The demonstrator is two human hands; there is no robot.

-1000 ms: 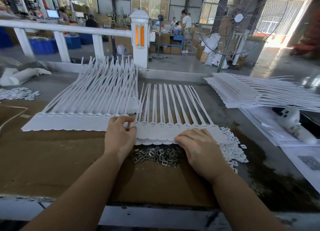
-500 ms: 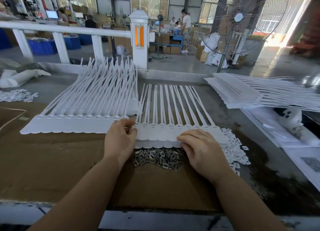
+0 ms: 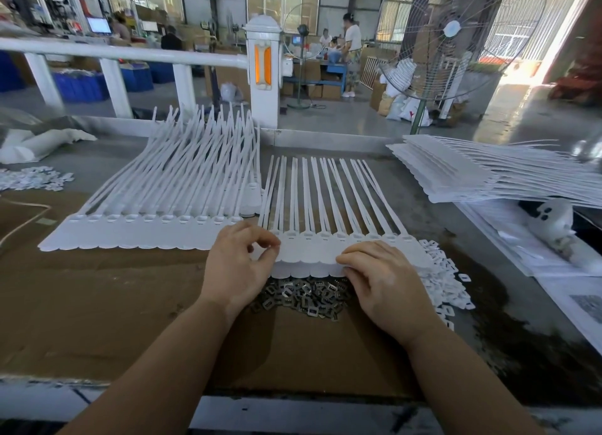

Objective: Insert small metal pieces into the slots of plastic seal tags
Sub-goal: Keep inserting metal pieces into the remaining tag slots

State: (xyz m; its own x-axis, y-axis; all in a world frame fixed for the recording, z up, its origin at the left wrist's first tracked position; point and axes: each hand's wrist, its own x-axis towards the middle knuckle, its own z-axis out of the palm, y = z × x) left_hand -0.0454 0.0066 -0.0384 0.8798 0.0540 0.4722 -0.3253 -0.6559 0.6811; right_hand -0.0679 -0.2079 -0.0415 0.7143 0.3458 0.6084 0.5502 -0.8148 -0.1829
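Note:
A strip of white plastic seal tags (image 3: 312,255) lies on top of a small stack in the middle of the bench, tails pointing away from me. My left hand (image 3: 239,268) is at its left end, thumb and forefinger pinched together on the edge of the end tag. My right hand (image 3: 384,281) grips the strip's near edge right of centre, fingers on top and thumb at the rim. A heap of small metal pieces (image 3: 306,296) sits on the cardboard just below the strip, between my hands. Whether my left fingers also hold a metal piece is hidden.
A bigger stack of tag strips (image 3: 136,236) lies to the left, another stack (image 3: 472,174) at the right rear. Small white plastic caps (image 3: 446,281) are piled right of my right hand. A cardboard sheet (image 3: 97,304) covers the bench. Behind stand a white railing post (image 3: 262,70) and a fan (image 3: 449,37).
My left hand has lifted from lying flat on the strip's left end into a thumb-and-forefinger pinch there. My right hand stays on the strip's near edge.

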